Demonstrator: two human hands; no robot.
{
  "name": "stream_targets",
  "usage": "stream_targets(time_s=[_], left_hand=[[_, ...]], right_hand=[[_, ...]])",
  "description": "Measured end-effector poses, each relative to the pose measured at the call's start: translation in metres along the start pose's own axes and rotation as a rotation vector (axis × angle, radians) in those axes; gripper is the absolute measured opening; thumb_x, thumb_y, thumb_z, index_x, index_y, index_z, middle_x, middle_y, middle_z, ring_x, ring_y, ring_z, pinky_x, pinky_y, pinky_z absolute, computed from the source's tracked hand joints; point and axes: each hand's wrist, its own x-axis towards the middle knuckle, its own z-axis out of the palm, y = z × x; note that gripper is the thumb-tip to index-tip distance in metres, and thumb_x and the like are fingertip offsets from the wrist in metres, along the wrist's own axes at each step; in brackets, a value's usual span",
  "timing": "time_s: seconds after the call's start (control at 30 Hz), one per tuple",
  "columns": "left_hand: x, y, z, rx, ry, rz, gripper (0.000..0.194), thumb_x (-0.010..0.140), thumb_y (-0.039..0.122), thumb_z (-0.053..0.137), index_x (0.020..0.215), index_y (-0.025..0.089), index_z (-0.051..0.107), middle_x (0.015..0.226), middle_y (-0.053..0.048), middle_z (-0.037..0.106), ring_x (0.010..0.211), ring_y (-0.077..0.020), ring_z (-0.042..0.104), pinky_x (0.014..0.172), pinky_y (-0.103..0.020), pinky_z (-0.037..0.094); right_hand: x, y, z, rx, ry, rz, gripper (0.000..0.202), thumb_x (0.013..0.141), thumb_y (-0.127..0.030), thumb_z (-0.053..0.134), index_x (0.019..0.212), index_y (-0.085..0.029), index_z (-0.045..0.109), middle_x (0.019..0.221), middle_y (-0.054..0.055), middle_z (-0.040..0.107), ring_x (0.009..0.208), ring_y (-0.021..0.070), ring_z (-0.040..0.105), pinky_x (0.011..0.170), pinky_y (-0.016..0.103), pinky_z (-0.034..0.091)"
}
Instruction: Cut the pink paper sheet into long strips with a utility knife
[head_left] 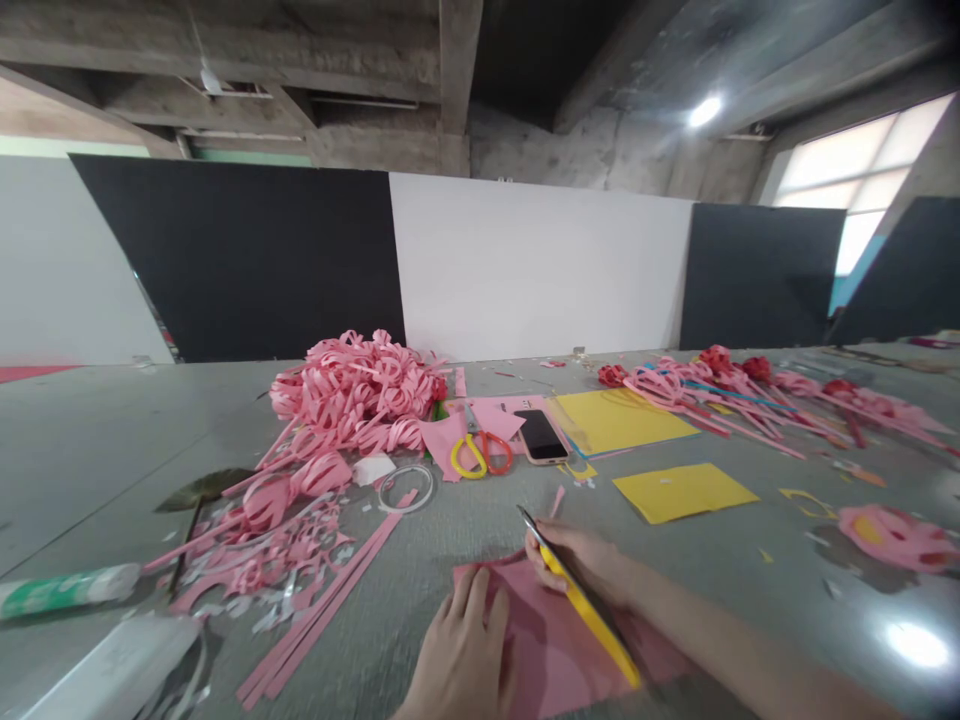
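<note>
My left hand (pixel 463 645) lies with stretched fingers on a sheet of pink paper (pixel 559 665) at the bottom middle. My right hand (pixel 581 560) is closed around a yellow utility knife (pixel 592 620), whose metal tip points up and away while its yellow body slants back over the paper. The fingertips of that hand are at the paper's far edge. Just beyond it, a short pink strip (pixel 557 502) shows on the grey surface. Long pink paper strips (pixel 330 605) lie to the left of my left hand.
Ahead are scissors (pixel 480 455), a phone (pixel 541 436), a tape roll (pixel 406 490) and yellow sheets (pixel 686 492). A heap of pink paper loops (pixel 352 390) stands back left, above scraps (pixel 262 560). Paper flowers (pixel 720 385) lie back right; a white box (pixel 112 670) sits front left.
</note>
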Motion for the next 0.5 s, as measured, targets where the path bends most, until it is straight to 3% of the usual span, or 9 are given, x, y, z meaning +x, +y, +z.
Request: stream_targets(time_s=[0.23, 0.5], left_hand=[[-0.0002, -0.0027, 0.0032, 0.05, 0.031, 0.021, 0.038, 0.079, 0.033, 0.041, 0.109, 0.015, 0.055, 0.118, -0.015, 0.051, 0.108, -0.0291, 0.046, 0.083, -0.038, 0.044], [-0.0001, -0.003, 0.0098, 0.097, 0.138, 0.056, 0.033, 0.077, 0.027, 0.043, 0.105, 0.015, 0.056, 0.113, -0.013, 0.055, 0.104, -0.0267, 0.05, 0.078, -0.033, 0.048]], right_hand=[[0.0011, -0.0004, -0.0028, 0.075, -0.078, -0.014, 0.015, 0.075, -0.021, 0.034, 0.073, -0.014, 0.047, 0.067, 0.0, 0.05, 0.042, 0.0068, 0.043, 0.046, 0.022, 0.027], [0.0032, 0.0, -0.0032, 0.051, -0.073, 0.001, 0.015, 0.076, -0.019, 0.035, 0.076, -0.013, 0.049, 0.068, 0.001, 0.051, 0.043, 0.0065, 0.043, 0.047, 0.021, 0.029]])
